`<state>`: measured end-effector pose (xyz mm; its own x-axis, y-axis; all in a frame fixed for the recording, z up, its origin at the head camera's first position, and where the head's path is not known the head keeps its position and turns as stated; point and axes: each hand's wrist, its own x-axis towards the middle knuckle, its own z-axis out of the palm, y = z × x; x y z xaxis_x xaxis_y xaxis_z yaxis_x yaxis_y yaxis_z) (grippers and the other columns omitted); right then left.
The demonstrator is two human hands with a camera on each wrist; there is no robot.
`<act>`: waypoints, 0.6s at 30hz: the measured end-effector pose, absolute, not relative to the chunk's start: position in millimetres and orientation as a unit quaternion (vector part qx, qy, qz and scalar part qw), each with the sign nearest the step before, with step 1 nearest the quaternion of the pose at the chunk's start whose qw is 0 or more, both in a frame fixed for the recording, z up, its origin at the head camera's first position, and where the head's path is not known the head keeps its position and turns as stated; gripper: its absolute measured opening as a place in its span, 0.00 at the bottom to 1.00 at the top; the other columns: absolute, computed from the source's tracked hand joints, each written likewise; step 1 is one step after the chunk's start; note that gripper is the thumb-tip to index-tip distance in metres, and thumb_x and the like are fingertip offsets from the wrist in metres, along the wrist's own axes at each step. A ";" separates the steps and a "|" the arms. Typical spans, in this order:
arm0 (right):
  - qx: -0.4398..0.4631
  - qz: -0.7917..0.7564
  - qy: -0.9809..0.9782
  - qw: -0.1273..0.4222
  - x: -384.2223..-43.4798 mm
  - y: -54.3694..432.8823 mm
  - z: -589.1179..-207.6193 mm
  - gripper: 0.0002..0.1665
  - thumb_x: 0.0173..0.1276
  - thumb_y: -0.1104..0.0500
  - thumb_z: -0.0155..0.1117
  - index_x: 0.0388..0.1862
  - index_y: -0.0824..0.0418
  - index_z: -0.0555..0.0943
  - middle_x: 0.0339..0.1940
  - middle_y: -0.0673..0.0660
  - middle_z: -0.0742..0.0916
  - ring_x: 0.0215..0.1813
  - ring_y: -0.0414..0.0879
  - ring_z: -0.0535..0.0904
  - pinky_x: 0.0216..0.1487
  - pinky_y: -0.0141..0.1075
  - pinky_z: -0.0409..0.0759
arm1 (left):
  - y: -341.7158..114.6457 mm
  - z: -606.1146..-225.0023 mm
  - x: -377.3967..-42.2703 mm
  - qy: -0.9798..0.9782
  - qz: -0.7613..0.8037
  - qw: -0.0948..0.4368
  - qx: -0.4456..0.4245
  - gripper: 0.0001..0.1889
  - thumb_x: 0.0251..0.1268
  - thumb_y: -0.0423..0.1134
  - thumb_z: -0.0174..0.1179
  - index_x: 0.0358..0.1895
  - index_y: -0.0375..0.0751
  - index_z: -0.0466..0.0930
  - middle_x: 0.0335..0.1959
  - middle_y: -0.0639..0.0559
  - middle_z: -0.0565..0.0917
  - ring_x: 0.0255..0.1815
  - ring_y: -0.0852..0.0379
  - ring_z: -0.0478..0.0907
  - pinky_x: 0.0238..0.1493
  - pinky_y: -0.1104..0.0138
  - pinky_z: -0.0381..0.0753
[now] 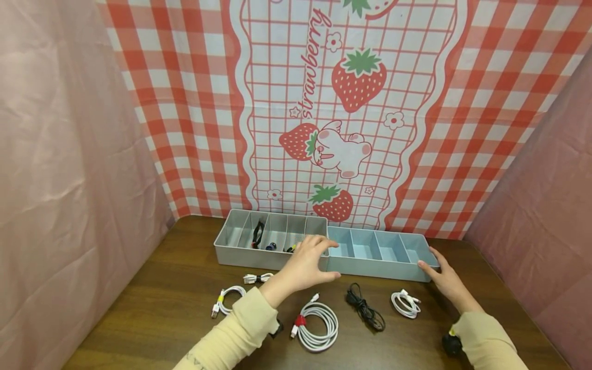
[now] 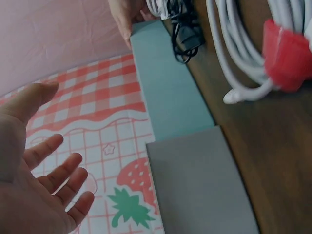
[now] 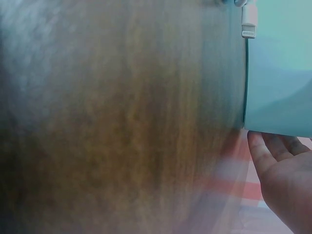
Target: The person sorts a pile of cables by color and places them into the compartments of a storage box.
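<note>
My right hand (image 1: 448,282) holds the right end of a light blue divided storage box (image 1: 374,267). Its thumb lies at the front rim and its fingers against the end wall; in the right wrist view the fingertips (image 3: 258,146) meet that wall. My left hand (image 1: 302,264) hovers over the front of a grey divided storage box (image 1: 250,257), fingers and thumb spread and holding nothing. The two boxes stand end to end. Inside the grey box are a black bundled cable (image 1: 257,235) and a dark blue coiled item (image 1: 271,246); my left hand partly hides its right compartments.
On the wooden table (image 1: 162,308) before the boxes lie a white cable with red tie (image 1: 324,334), a black cable (image 1: 365,308), a white coiled cable (image 1: 406,304), a yellow-tied white cable (image 1: 231,293) and a black-tied white cable (image 1: 256,278). A strawberry-print curtain (image 1: 296,190) hangs behind.
</note>
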<state>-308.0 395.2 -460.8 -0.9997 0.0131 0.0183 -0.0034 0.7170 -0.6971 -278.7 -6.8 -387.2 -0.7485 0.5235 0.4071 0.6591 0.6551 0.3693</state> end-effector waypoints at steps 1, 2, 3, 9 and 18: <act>-0.003 0.376 -0.926 0.011 -307.6 395.1 -460.8 0.50 0.72 0.41 0.50 0.76 0.65 0.38 0.71 0.79 0.49 0.69 0.77 0.47 0.62 0.69 0.49 | -5.3 -389.3 -277.9 -0.898 -0.253 0.132 -0.334 0.33 0.50 0.57 0.68 0.61 0.53 0.72 0.58 0.52 0.73 0.60 0.53 0.67 0.58 0.56 0.66; -0.003 0.376 -0.926 0.011 -307.4 395.1 -461.0 0.50 0.72 0.41 0.50 0.76 0.65 0.39 0.71 0.79 0.49 0.69 0.76 0.47 0.62 0.69 0.49 | -3.9 -391.3 -277.2 -0.897 -0.250 0.131 -0.341 0.33 0.50 0.57 0.68 0.62 0.53 0.72 0.58 0.52 0.73 0.60 0.53 0.67 0.58 0.56 0.66; -0.002 0.377 -0.926 0.009 -307.3 395.1 -460.8 0.50 0.72 0.41 0.50 0.76 0.65 0.38 0.71 0.79 0.49 0.69 0.76 0.47 0.62 0.68 0.49 | -2.4 -393.3 -276.6 -0.895 -0.247 0.130 -0.348 0.33 0.50 0.57 0.68 0.62 0.54 0.71 0.59 0.53 0.73 0.60 0.53 0.66 0.59 0.55 0.66; 0.001 0.377 -0.926 0.015 -306.5 394.1 -460.2 0.50 0.72 0.42 0.50 0.76 0.66 0.39 0.71 0.80 0.50 0.69 0.77 0.48 0.62 0.68 0.50 | 5.7 -403.7 -273.2 -0.884 -0.241 0.119 -0.383 0.34 0.51 0.57 0.68 0.63 0.54 0.70 0.59 0.54 0.72 0.60 0.55 0.66 0.61 0.56 0.65; -0.004 0.379 -0.925 0.008 -306.7 394.6 -460.7 0.51 0.71 0.40 0.49 0.76 0.65 0.38 0.71 0.80 0.48 0.69 0.77 0.46 0.62 0.69 0.49 | 14.4 -419.9 -272.4 -0.884 -0.234 0.079 -0.396 0.37 0.51 0.57 0.68 0.66 0.58 0.66 0.63 0.54 0.69 0.61 0.55 0.64 0.60 0.56 0.64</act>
<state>-306.7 394.6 -460.7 -0.9998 0.0143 0.0111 0.0024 0.7127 -0.7014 -272.4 14.4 -419.9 -0.6734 0.6635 0.3260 0.7379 0.5765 0.3509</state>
